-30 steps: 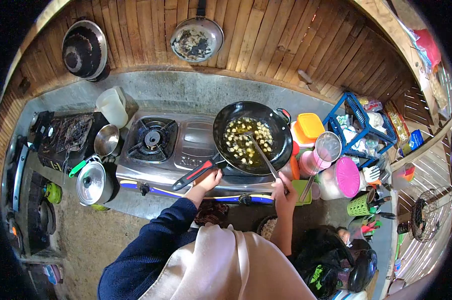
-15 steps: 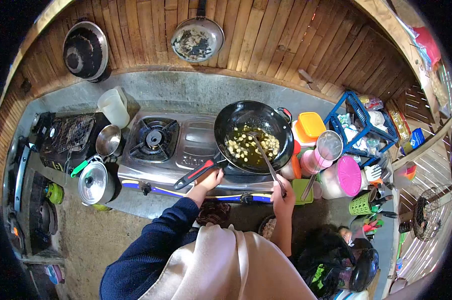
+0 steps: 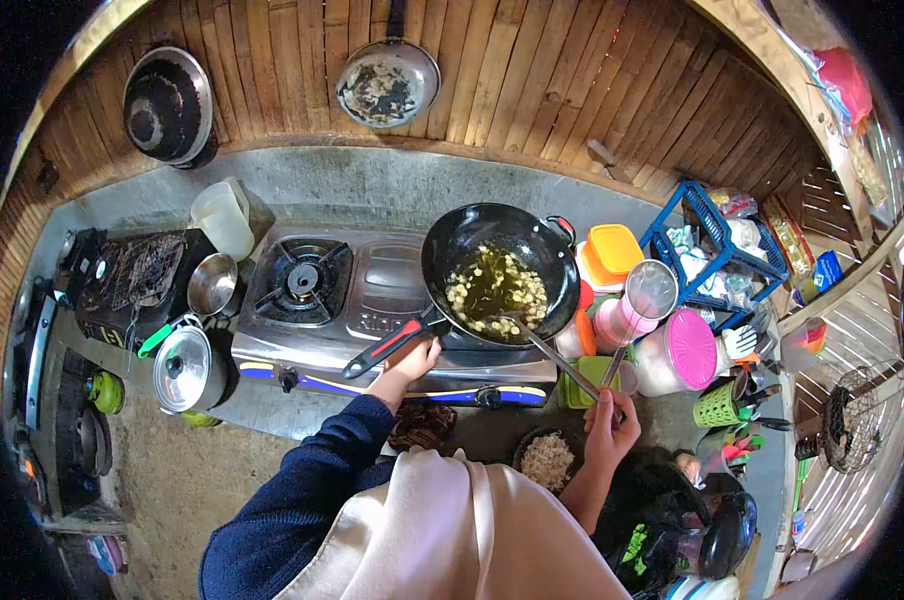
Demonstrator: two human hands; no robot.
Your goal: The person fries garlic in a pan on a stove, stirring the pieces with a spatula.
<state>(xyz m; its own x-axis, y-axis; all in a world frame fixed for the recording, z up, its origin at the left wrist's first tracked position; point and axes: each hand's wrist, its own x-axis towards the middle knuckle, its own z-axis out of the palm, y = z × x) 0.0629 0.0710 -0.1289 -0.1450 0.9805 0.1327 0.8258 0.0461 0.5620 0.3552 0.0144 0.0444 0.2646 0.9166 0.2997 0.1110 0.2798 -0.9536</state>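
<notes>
My right hand (image 3: pixel 610 425) is closed around the handle of a long metal spatula (image 3: pixel 564 370), whose head dips among the food at the wok's near side. Small pale pieces of food (image 3: pixel 522 290) lie in yellowish oil in the black wok (image 3: pixel 462 235), which sits on the right side of the stove. Close under the wok's black and red handle (image 3: pixel 384 348), by the stove's front edge, is my left hand (image 3: pixel 410 368) with its fingers curled. Whether it grips the handle or the edge is hidden.
Left on the two-burner stove (image 3: pixel 372 355) is a bare burner (image 3: pixel 304 281). A lidded pot (image 3: pixel 187 365) and small saucepan (image 3: pixel 213 284) stand farther left. Right of the wok are a round strainer (image 3: pixel 651 289), a pink-lidded container (image 3: pixel 692 349) and a blue rack (image 3: pixel 692 225).
My right hand has moved right and toward me, drawing the spatula's head from the wok's middle to its near side. A bowl below the stove shows more now. My left hand stays put.
</notes>
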